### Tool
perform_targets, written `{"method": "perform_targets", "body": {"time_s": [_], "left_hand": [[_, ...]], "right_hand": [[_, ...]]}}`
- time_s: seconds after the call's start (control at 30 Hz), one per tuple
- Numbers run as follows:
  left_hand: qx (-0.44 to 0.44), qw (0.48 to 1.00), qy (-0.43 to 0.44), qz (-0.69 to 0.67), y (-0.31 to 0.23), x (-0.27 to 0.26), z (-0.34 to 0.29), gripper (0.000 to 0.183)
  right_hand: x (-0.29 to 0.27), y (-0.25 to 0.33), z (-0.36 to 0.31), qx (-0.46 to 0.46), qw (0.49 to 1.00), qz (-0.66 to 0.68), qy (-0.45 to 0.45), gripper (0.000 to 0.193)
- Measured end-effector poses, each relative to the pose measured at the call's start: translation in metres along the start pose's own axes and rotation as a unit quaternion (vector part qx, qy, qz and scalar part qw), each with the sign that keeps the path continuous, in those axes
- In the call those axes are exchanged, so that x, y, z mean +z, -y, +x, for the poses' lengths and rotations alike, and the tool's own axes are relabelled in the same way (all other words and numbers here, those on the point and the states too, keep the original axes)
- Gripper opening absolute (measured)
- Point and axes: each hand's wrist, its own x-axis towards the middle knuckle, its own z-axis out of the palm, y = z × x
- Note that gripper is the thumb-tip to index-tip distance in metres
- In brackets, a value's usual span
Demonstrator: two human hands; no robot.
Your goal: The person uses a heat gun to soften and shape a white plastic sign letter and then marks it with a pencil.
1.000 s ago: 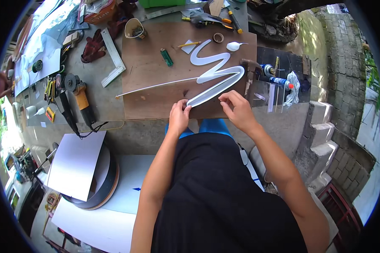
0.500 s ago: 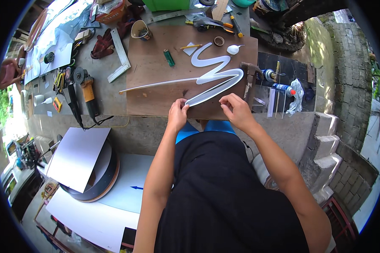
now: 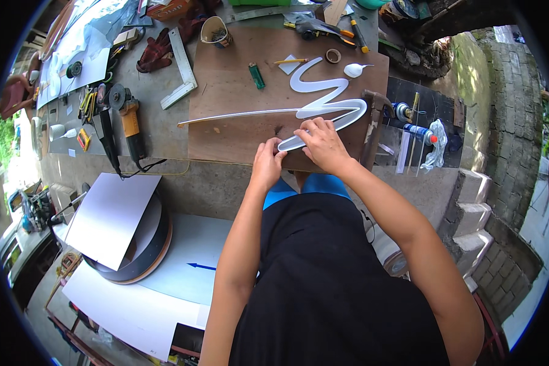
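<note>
A flat white cut-out [image 3: 316,83] in a zigzag, wavy shape lies on the brown board [image 3: 226,143]. A thin white strip [image 3: 238,114] stands on edge around its nearest stroke, and the strip's long free end reaches left across the board. At the rounded near tip, my left hand [image 3: 267,162] is closed with its fingertips pinching the cut-out's edge. Just to the right, my right hand [image 3: 323,143] reaches over the same stroke, fingers bent and pressed on the strip and cut-out; the fingertips are partly hidden.
Beside the cut-out are a white squeeze bottle [image 3: 354,70], a tape roll [image 3: 333,55], a green lighter [image 3: 257,76] and a pencil [image 3: 291,61]. A hammer [image 3: 372,125] lies at the board's right edge. An angle grinder [image 3: 129,119] and a metal square [image 3: 181,73] lie to the left.
My right hand has moved left and forward from beside the cut-out onto its near stroke. My left hand stays at the tip. The whole view has shifted slightly.
</note>
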Motion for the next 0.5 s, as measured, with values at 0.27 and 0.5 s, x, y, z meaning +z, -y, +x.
{"method": "perform_targets", "body": {"time_s": [0.27,0.5], "left_hand": [[-0.055,0.996,0.066,0.019,-0.012,-0.007,0.006,0.030],[-0.057,0.998,0.032,-0.013,-0.001,-0.003,0.004,0.034]], "right_hand": [[0.009,0.000,0.004,0.006,1.000,-0.010,0.002,0.034],[0.004,0.004,0.006,0.011,1.000,-0.011,0.022,0.034]]}}
